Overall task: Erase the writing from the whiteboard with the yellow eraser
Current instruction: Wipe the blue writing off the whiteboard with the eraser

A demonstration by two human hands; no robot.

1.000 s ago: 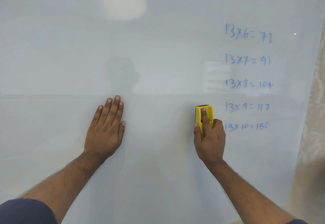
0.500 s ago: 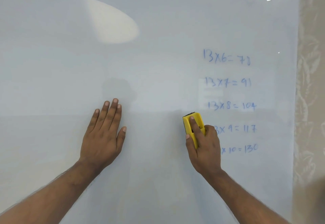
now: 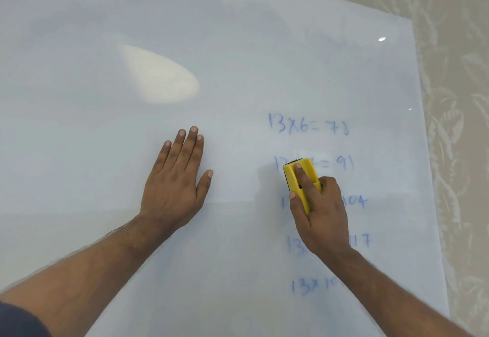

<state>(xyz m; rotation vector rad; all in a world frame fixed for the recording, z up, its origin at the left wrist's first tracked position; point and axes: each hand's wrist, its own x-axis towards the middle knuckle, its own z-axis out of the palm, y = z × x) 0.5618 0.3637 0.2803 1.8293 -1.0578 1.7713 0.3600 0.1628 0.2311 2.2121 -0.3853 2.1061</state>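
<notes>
A glossy whiteboard [image 3: 79,98] fills most of the view. Blue writing [image 3: 308,126], a column of 13-times sums, runs down its right side. My right hand [image 3: 321,209] grips the yellow eraser [image 3: 300,177] and holds it flat against the board, over the middle of the second line "13x7=91". The hand and forearm cover parts of the third, fourth and fifth lines. My left hand [image 3: 180,177] lies flat on the board left of the writing, fingers straight and pointing up.
The board's right edge [image 3: 423,151] runs down the right side, with beige leaf-patterned wallpaper [image 3: 457,98] beyond it. A bright oval light reflection [image 3: 158,77] sits on the board above my left hand.
My right hand has carried the eraser rightward and up, from beside the fourth line onto the second line. The view has tilted up and right. My left hand stays flat on the board.
</notes>
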